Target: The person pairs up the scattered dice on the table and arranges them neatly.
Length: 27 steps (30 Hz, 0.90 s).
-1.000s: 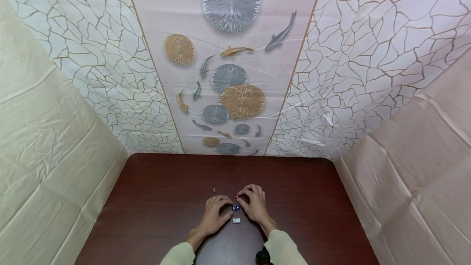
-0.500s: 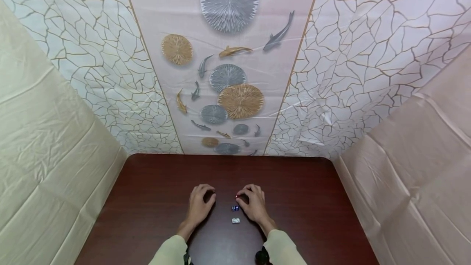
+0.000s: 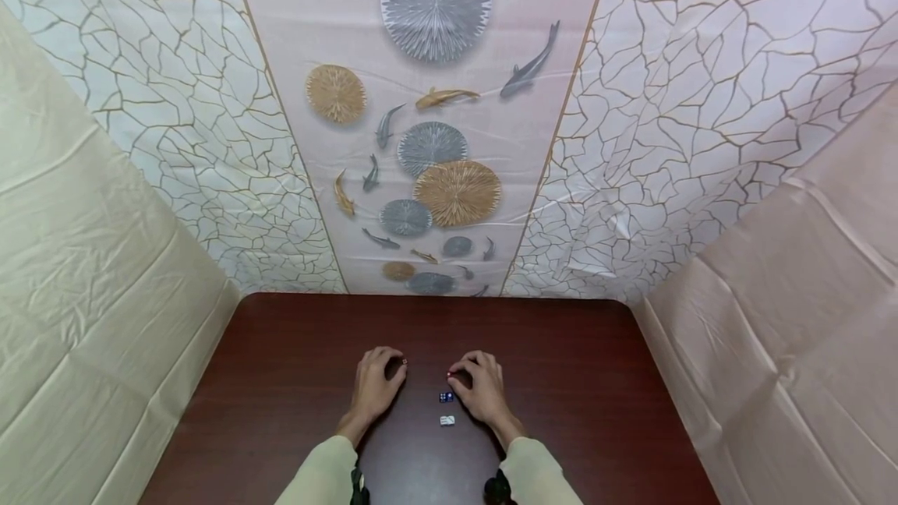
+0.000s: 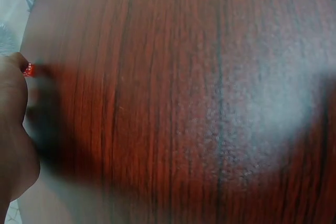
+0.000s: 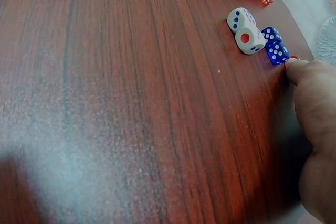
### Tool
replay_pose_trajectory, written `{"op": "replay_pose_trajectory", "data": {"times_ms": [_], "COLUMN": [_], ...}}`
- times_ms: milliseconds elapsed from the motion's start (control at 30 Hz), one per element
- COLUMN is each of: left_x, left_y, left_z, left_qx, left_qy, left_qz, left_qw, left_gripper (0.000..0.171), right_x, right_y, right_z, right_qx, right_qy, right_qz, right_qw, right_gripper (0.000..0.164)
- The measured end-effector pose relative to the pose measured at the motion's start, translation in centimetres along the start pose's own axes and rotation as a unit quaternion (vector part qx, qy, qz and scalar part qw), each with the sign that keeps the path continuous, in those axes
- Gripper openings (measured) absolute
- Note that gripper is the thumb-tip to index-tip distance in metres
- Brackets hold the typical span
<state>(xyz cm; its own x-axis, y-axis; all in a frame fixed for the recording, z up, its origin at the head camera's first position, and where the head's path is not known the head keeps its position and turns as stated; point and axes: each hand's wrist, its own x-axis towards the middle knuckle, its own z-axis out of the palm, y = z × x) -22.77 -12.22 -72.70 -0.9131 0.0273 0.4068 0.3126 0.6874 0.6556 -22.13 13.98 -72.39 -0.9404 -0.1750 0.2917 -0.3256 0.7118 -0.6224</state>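
Note:
My left hand (image 3: 376,386) pinches a small red die (image 4: 29,70) between thumb and fingertips, at the left of the group. Opposite it, my right hand (image 3: 486,390) holds another red die (image 3: 450,374) at its fingertips; in the right wrist view the thumb covers most of that one. Between the hands and nearer the body, two blue dice (image 5: 277,53) sit side by side. Closer still lies a pair of larger white dice (image 5: 250,40), one with a big red dot facing the camera.
The dark reddish-brown wooden table (image 3: 561,349) has a glossy surface. Patterned fabric (image 3: 435,92) hangs behind its far edge, and beige cloth covers the left (image 3: 84,294) and right (image 3: 779,318) sides.
The left hand has moved left and away from the body, from beside the blue dice to the lone red die, which it now pinches. The right hand keeps its place.

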Motion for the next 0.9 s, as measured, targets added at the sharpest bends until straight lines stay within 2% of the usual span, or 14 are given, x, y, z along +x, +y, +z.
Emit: {"op": "replay_pose_trajectory", "data": {"times_ms": [167, 667, 900], "left_x": [0.00, 0.00, 0.11], "left_y": [-0.29, -0.46, -0.04], "left_z": [0.14, 0.40, 0.34], "left_qx": [0.006, 0.015, 0.017], "left_qy": [-0.010, -0.004, -0.009], "left_qz": [-0.010, 0.002, 0.006], "left_qw": [0.9999, 0.9999, 0.9998], "left_gripper": [0.024, 0.012, 0.010], "right_x": [0.05, -0.04, -0.01], "right_y": [-0.18, -0.39, -0.38], "right_z": [-0.16, -0.28, -0.25], "right_qx": [0.002, 0.008, 0.008], "right_qy": [-0.008, -0.012, -0.011], "right_qz": [0.008, 0.010, 0.012], "right_qw": [1.000, 1.000, 1.000], "right_gripper": [0.010, 0.010, 0.010]}}
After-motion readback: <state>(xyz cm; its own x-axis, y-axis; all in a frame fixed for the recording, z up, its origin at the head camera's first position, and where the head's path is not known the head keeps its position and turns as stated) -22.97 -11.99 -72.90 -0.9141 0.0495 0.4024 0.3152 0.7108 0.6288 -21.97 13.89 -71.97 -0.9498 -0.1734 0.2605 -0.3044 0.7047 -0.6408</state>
